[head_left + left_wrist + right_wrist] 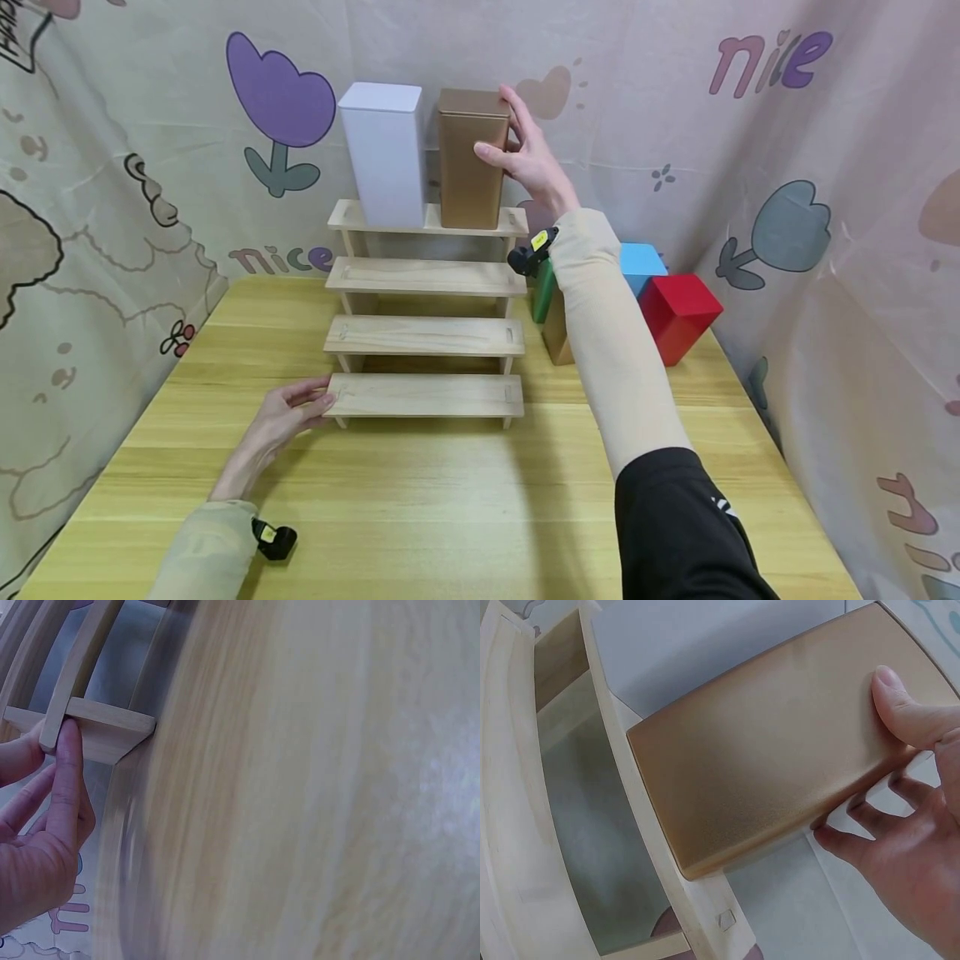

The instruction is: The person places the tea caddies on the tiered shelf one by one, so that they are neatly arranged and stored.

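Observation:
A gold-brown tin box (471,167) stands upright on the top tier of a wooden step rack (427,396). My right hand (534,158) grips it from the right, thumb on the front face and fingers along the side. To its left on the same tier is a white tin box (386,158). In the right wrist view the gold tin (765,742) meets the top board with its base. Down at the lowest tier, my left hand (281,417) pinches the board's left end. The left wrist view shows thumb and forefinger on either side of that board (71,682).
Right of the rack, partly behind my right forearm, stand a red box (678,312), a blue box (641,262), a green box (543,293) and another brown box (557,333). A printed cloth (600,50) hangs behind the wooden table (420,508).

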